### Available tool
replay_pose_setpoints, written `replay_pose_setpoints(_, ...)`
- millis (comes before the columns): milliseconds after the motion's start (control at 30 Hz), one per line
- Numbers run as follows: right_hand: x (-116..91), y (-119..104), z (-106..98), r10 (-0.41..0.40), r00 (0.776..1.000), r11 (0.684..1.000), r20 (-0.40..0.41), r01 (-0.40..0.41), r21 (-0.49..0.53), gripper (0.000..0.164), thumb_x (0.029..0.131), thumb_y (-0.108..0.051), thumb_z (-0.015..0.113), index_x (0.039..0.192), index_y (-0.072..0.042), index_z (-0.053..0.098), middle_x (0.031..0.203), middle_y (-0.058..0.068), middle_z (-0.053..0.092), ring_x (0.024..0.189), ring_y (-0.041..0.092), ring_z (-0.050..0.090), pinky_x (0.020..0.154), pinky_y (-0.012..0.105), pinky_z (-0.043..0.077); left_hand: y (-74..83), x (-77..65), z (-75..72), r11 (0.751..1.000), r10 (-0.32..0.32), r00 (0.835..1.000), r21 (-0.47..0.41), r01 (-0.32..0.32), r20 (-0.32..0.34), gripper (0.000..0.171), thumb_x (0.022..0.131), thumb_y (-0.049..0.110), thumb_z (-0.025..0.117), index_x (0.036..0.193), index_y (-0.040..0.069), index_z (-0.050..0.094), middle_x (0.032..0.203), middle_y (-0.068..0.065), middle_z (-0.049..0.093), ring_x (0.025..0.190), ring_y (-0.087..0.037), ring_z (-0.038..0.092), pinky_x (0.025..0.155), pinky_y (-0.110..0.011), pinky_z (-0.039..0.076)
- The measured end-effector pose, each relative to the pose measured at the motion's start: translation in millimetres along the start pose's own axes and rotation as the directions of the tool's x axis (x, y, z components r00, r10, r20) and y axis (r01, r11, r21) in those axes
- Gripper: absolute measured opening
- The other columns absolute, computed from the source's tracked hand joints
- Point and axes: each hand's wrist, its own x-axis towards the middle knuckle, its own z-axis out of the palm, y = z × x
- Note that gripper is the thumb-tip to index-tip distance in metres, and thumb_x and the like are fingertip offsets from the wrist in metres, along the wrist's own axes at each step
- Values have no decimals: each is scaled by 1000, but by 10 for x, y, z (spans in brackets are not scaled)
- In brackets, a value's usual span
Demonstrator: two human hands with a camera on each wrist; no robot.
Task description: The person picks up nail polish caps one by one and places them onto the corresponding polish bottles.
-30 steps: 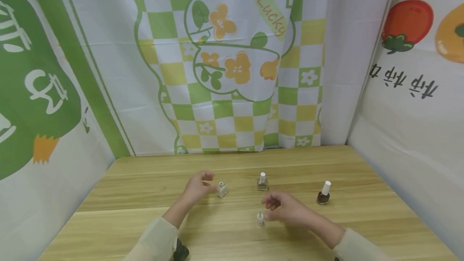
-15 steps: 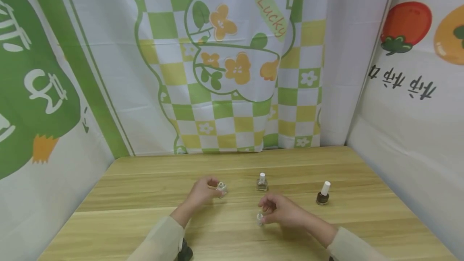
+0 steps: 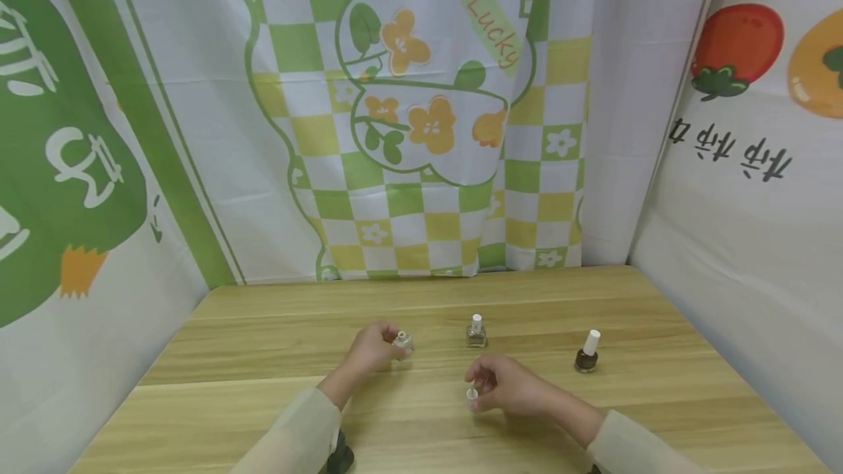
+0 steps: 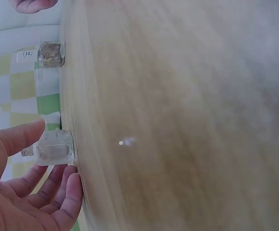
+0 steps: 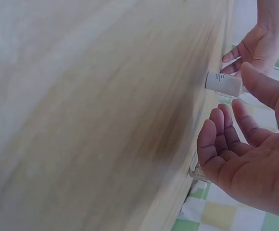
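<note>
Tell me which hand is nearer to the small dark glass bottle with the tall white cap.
Right. The right hand is a short way left of the dark bottle; the left hand is much farther left, at the clear uncapped glass bottle.

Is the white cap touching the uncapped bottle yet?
Apart. The head view shows bare tabletop between the uncapped bottle, by the left hand, and the white cap, by the right hand.

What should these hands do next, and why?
Probably pinch the white cap with the right hand: that hand is right beside it, the cap stands on the table, and the left hand holds the uncapped clear bottle.
</note>
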Motion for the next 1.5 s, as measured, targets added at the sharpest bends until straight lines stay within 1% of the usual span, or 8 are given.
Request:
replay_pose_setpoints(233,11,40,38,-3,1000,1000,27,3,-6,30,75,-2,79,99,-2,61,86,3,57,80,19,54,68,26,47,23,-7,24,1000,-1,1000,19,1,-9,32,77,4,78,103,-4,61,98,-10,63,87,-23,59,77,-37,53)
replay_pose_setpoints(433,30,56,48,-11,999,999,44,12,-38,28,75,0,79,97,-3,62,83,2,57,77,17,53,64,25,45,27,-2,39,1000,-6,1000,28,6,-11,33,77,3,78,104,-4,60,99,-11,62,87,-23,59,76,-36,53)
replay_pose_setpoints(833,23,39,67,1,999,998,53,2,-61,24,77,0,78,94,-4,63,83,2,58,76,17,53,64,24,45,13,29,53,999,3,999,54,-1,-32,27,76,2,77,96,-1,61,92,-8,61,81,-21,56,68,-32,51)
replay_pose_setpoints(1067,38,74,74,2,999,998,43,1,-67,21,77,2,77,91,-6,62,81,1,58,73,16,53,61,24,45,18,28,58,997,17,999,71,-14,-42,26,74,0,76,95,-1,61,92,-8,61,81,-21,56,68,-33,50)
replay_pose_setpoints(1200,40,70,76,6,999,998,36,-4,-67,21,77,1,77,89,-7,62,79,1,58,72,15,53,59,24,45,14,30,59,997,18,999,71,-15,-45,28,74,1,76,97,-2,61,93,-8,62,82,-21,57,70,-34,51)
replay_pose_setpoints(1333,32,53,66,12,999,998,38,-10,-58,20,78,0,77,90,-6,62,80,1,59,73,16,53,60,25,45,23,22,61,998,13,999,68,-10,-49,27,73,-1,75,97,-2,62,90,-7,63,81,-20,58,71,-34,52)
replay_pose_setpoints(1500,23,31,27,1,1000,998,6,-1,-67,19,78,-2,77,89,-7,63,79,0,58,72,16,53,61,26,45,52,8,42,999,6,999,37,-4,-52,29,73,-2,73,100,-4,63,90,-8,64,82,-21,60,72,-34,53)
